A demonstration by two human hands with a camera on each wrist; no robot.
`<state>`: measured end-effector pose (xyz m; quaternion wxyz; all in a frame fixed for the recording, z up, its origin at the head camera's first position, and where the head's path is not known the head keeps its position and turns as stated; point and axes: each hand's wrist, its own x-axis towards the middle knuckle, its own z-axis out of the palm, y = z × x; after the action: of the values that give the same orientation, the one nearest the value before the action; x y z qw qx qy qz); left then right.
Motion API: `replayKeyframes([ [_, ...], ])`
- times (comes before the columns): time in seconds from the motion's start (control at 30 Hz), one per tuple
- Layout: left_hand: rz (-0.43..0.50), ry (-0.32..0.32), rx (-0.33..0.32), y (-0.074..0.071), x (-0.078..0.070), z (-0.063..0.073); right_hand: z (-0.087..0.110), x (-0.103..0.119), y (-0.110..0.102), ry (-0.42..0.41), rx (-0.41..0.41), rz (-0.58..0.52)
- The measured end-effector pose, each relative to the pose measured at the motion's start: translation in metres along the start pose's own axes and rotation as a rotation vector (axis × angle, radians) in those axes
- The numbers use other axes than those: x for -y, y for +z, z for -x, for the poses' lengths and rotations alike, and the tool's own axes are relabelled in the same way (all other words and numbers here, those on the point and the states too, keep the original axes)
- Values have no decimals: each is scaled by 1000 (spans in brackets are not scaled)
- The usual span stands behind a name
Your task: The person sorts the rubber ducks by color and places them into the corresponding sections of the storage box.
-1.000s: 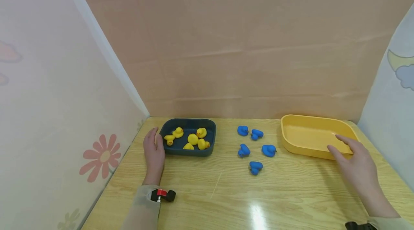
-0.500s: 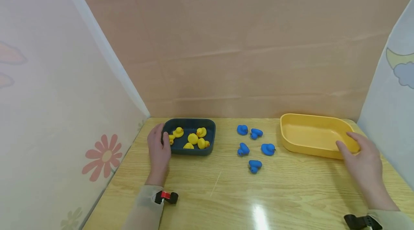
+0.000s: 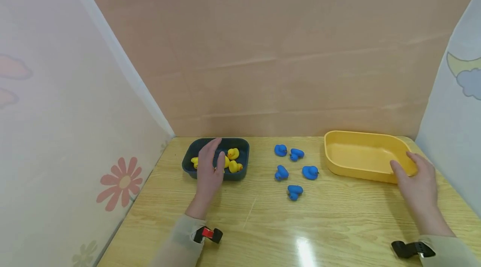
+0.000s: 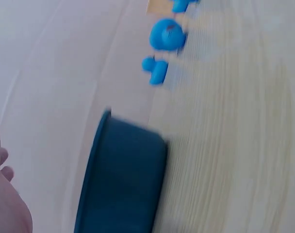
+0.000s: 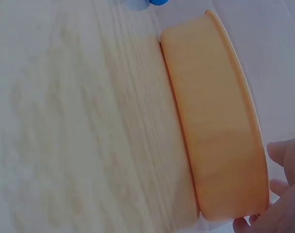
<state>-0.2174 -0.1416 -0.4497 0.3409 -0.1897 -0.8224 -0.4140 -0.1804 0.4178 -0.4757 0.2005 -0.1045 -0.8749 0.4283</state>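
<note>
My left hand (image 3: 210,173) hovers over the left part of a dark, rounded-rectangle box (image 3: 237,176), fingers extended and thumb apart. Several yellow rubber ducks (image 3: 233,153) lie inside the box; the hand covers some of them. At the front right corner of a larger yellow basin (image 3: 360,174) is my right hand (image 3: 418,192), its thumb and fingers spread around the corner. In the right wrist view, its fingertips (image 5: 277,151) are right by the basin's rim. The left wrist view has the dark box's side wall (image 4: 125,177), with part of the left hand (image 4: 9,201) beyond it.
Between the two containers, several blue rubber ducks (image 3: 310,172) are scattered on the wooden table (image 3: 263,225). A brown paper-like backdrop (image 3: 248,71) rises behind the table. Pale panels with printed figures, such as a flower (image 3: 123,182), flank both sides.
My left hand has moved right, from the dark box's left end to above its ducks. Earlier my right hand moved slightly right to the yellow basin's corner, then stayed there.
</note>
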Motion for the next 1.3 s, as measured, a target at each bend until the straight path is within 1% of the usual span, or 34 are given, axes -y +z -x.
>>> replayKeyframes([
  [0.1,43,12,63,12,-13,1,-1,0,3,12,1,-24],
  [0.2,85,3,147,24,-27,3,-1,0,5,17,13,-50],
  [0.33,129,-14,271,39,-46,7,-3,-1,9,11,59,-71],
  [0.43,137,-37,386,49,-58,12,-6,-3,13,11,91,-73],
  [0.57,134,-56,547,61,-69,18,-10,-2,20,27,102,-81],
  [0.7,115,-55,656,72,-77,24,-12,-2,27,32,96,-114],
  [0.8,69,-39,711,80,-79,28,-12,-4,30,48,91,-152],
  [0.9,34,-40,762,88,-84,30,-13,-6,31,70,92,-181],
  [0.97,11,-34,790,93,-86,31,-13,-8,32,78,92,-195],
  [1.03,-9,-43,814,98,-88,32,-14,-9,32,84,94,-208],
  [1.17,-76,-30,837,108,-87,35,-15,-10,32,104,110,-231],
  [1.3,-130,-13,847,115,-86,38,-16,-11,32,115,129,-244],
])
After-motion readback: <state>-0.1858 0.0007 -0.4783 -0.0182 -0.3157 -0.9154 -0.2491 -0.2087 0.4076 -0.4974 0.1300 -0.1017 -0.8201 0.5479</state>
